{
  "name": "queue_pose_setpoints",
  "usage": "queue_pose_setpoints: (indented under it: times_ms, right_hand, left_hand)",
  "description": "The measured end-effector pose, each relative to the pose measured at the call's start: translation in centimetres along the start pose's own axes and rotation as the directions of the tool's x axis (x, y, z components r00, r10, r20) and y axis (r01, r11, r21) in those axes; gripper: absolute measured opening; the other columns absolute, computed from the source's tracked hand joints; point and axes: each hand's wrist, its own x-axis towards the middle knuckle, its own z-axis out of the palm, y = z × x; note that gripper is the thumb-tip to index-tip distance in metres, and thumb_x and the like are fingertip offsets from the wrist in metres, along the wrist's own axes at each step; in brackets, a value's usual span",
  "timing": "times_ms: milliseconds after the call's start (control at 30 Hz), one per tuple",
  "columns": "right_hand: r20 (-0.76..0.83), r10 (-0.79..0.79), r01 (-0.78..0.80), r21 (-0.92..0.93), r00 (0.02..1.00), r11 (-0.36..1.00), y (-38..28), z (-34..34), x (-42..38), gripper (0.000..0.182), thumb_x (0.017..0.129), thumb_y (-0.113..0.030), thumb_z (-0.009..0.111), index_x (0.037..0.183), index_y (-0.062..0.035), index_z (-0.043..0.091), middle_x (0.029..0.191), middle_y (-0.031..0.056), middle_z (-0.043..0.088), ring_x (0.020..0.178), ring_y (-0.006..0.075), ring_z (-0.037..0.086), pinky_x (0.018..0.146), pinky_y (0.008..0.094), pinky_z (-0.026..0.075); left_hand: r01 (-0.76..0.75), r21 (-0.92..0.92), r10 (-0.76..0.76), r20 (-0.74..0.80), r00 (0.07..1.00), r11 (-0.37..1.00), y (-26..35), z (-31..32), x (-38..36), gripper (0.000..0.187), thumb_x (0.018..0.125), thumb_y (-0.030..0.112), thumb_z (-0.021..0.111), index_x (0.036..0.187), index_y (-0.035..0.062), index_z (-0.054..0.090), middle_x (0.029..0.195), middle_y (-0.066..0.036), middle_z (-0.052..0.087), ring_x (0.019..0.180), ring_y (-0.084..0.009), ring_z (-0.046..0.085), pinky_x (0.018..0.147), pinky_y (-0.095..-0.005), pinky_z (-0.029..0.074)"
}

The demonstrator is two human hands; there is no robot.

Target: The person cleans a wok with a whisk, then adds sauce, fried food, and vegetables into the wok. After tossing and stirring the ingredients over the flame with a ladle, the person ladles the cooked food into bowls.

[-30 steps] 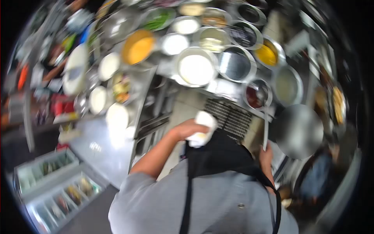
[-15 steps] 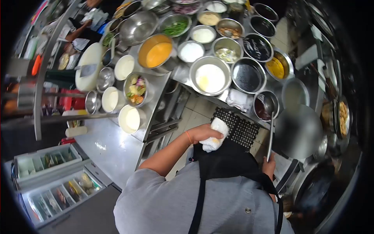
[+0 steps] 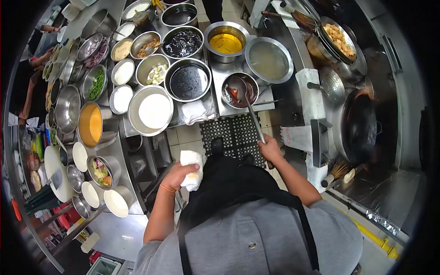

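My left hand is closed round a folded white cloth in front of my apron. My right hand grips the handle of a long metal ladle. The ladle's bowl lies in a steel pot of dark red-brown sauce. Behind that pot are a pot of yellow liquid and a wide pot of cloudy liquid. To its left, a pot of dark liquid stands beside a large pot with white contents.
On the right, a black wok sits on the stove, with a perforated strainer behind it. A black perforated mat covers part of the floor. Other people's arms show at the far left.
The view has turned right, bringing the stove and wok into fuller sight. The ladle's bowl remains in the sauce pot. Both hands keep their holds.
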Motion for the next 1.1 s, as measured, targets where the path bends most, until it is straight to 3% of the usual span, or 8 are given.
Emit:
queue_pose_setpoints:
  times_ms: [33,67,167,333,467,767,867,1100]
  right_hand:
    - [0.033,0.112,-0.111,-0.028,0.993,0.993,-1.4,-0.5,-0.3,0.033,0.082,-0.015,0.057,0.110,0.0018,0.058,0.086,0.0222,0.065,0.081,0.0346,0.065,0.074,0.0400,0.050]
    - [0.045,0.100,-0.101,0.004,0.994,0.995,-3.6,-1.3,-0.7,0.031,0.083,-0.015,0.058,0.109,0.0024,0.057,0.072,0.0175,0.062,0.058,0.0272,0.062,0.053,0.0383,0.050]
    - [0.119,0.284,-0.299,0.138,0.951,0.944,-3.2,-1.1,0.0,0.025,0.085,-0.015,0.057,0.105,0.0010,0.057,0.061,0.0102,0.054,0.042,0.0180,0.052,0.035,0.0329,0.042]
    - [0.331,0.382,-0.501,0.456,0.863,0.736,-3.8,-1.1,0.9,0.015,0.089,-0.016,0.054,0.082,-0.0034,0.051,0.058,0.0038,0.049,0.040,0.0131,0.046,0.032,0.0292,0.038]
    - [0.472,0.372,-0.601,0.620,0.799,0.505,-3.8,-1.6,2.2,0.013,0.091,-0.015,0.053,0.084,-0.0066,0.047,0.060,0.0022,0.048,0.041,0.0104,0.042,0.034,0.0262,0.036]
    - [0.676,0.141,-0.688,0.689,0.723,0.227,0.3,-3.1,1.2,0.013,0.093,-0.016,0.052,0.106,-0.0144,0.052,0.062,-0.0028,0.043,0.041,0.0044,0.033,0.034,0.0209,0.027]
    - [0.678,0.143,-0.690,0.685,0.721,0.234,0.4,-3.6,0.6,0.017,0.092,-0.015,0.051,0.109,-0.0145,0.053,0.061,-0.0028,0.042,0.040,0.0043,0.033,0.034,0.0212,0.027]
    - [0.656,0.141,-0.667,0.697,0.741,0.263,0.0,-4.2,-0.5,0.016,0.091,-0.016,0.055,0.106,-0.0130,0.052,0.062,-0.0017,0.044,0.041,0.0056,0.035,0.035,0.0222,0.029]
  left_hand:
    - [-0.008,0.011,0.008,0.002,1.000,1.000,-0.2,-0.1,0.0,0.035,0.079,0.018,0.068,0.108,0.0017,0.058,0.093,-0.006,0.063,0.078,-0.0161,0.062,0.068,-0.0303,0.049]
    - [-0.003,0.020,0.003,0.004,1.000,1.000,-0.2,0.1,0.0,0.035,0.079,0.018,0.068,0.108,0.0017,0.058,0.093,-0.006,0.063,0.078,-0.0161,0.062,0.068,-0.0303,0.049]
    - [-0.018,0.019,0.019,-0.021,1.000,1.000,-0.4,0.5,-0.3,0.035,0.079,0.018,0.069,0.108,0.0016,0.058,0.093,-0.006,0.063,0.077,-0.0163,0.062,0.067,-0.0306,0.049]
    - [0.006,0.013,-0.006,-0.046,0.999,1.000,-1.3,-0.1,-0.5,0.037,0.079,0.018,0.069,0.111,0.0023,0.058,0.091,-0.006,0.063,0.076,-0.0157,0.061,0.066,-0.0299,0.049]
    - [0.040,0.028,-0.039,-0.024,0.999,0.999,-1.7,0.1,-0.7,0.053,0.076,0.017,0.066,0.123,0.0017,0.052,0.096,-0.008,0.062,0.077,-0.0190,0.062,0.068,-0.0317,0.051]
    - [0.034,0.005,-0.034,-0.039,0.999,0.999,-1.9,1.6,-1.5,0.036,0.077,0.015,0.068,0.110,0.0034,0.058,0.090,-0.004,0.062,0.076,-0.0146,0.060,0.065,-0.0293,0.049]
    - [0.055,0.081,-0.050,-0.058,0.997,0.995,-2.4,1.4,-1.1,0.052,0.076,0.016,0.063,0.125,0.0028,0.053,0.094,-0.006,0.063,0.077,-0.0163,0.061,0.067,-0.0292,0.049]
    - [0.057,0.006,-0.056,-0.042,0.998,0.998,-1.6,1.7,-0.5,0.036,0.078,0.014,0.069,0.111,0.0027,0.058,0.091,-0.004,0.063,0.077,-0.0152,0.061,0.067,-0.0299,0.049]
